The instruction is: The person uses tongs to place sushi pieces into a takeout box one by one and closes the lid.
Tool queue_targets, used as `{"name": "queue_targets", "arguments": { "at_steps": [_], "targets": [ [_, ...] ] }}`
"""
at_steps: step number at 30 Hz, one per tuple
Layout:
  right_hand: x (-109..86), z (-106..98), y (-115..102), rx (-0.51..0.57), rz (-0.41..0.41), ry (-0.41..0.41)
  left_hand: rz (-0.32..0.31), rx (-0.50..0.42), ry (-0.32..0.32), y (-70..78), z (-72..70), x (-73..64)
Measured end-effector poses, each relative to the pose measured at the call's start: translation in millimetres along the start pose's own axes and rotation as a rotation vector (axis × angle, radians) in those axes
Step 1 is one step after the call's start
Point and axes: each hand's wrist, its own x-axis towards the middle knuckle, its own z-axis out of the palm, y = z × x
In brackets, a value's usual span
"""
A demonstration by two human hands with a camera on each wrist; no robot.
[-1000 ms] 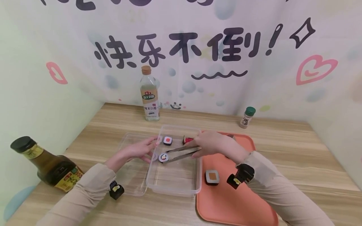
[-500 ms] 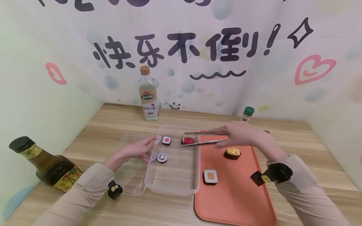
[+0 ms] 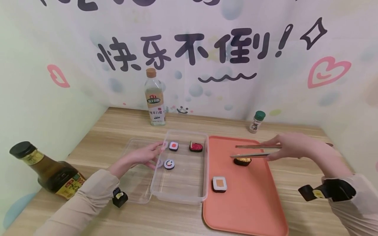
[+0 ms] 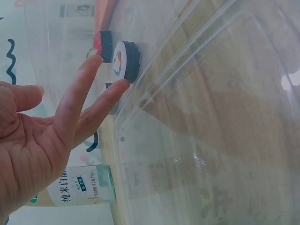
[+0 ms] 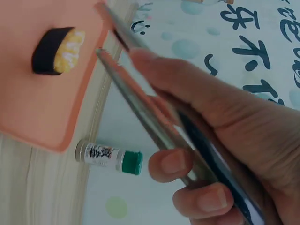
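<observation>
My right hand [image 3: 290,146] grips metal tongs [image 5: 140,110], their tips apart, over an orange tray [image 3: 242,203]. Below the tips in the head view lies a sushi piece with yellow topping [image 5: 57,51], wrapped in black. A square sushi roll [image 3: 219,184] with an orange centre sits nearer on the tray. My left hand [image 3: 144,154] touches the left wall of a clear plastic container [image 3: 180,196], its fingers mostly straight. Inside are a red-topped sushi piece [image 3: 196,147], a roll with a red centre [image 3: 173,146] and a round roll [image 4: 125,62].
A clear lid [image 3: 137,186] lies left of the container, partly under it. A clear vinegar bottle [image 3: 155,105] and a green-capped shaker [image 3: 256,122] stand at the back. A dark sauce bottle [image 3: 56,175] leans in view at the left. A printed cloth [image 3: 189,65] hangs behind.
My right hand has moved right with the tongs, from the round roll past the red-topped piece, now over the tray by the yellow-topped piece. My left hand has stayed at the container.
</observation>
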Motion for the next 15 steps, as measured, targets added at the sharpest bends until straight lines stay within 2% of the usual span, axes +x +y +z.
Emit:
{"name": "queue_targets", "arguments": {
  "at_steps": [2,6,9,15],
  "targets": [
    [-3.1,0.9,4.8,0.038,0.038,-0.043,0.001,-0.002,0.002,0.2,-0.5,-0.3],
    [-4.4,2.1,8.9,0.067,0.064,-0.104,0.003,-0.002,-0.001,0.2,-0.6,-0.8],
    [-3.9,3.3,7.9,0.033,0.056,-0.106,0.007,-0.001,-0.006,0.8,0.0,-1.3],
    [-1.9,4.8,3.5,-0.05,-0.008,-0.045,0.008,-0.007,-0.01,1.1,0.8,-1.4]
  ]
}}
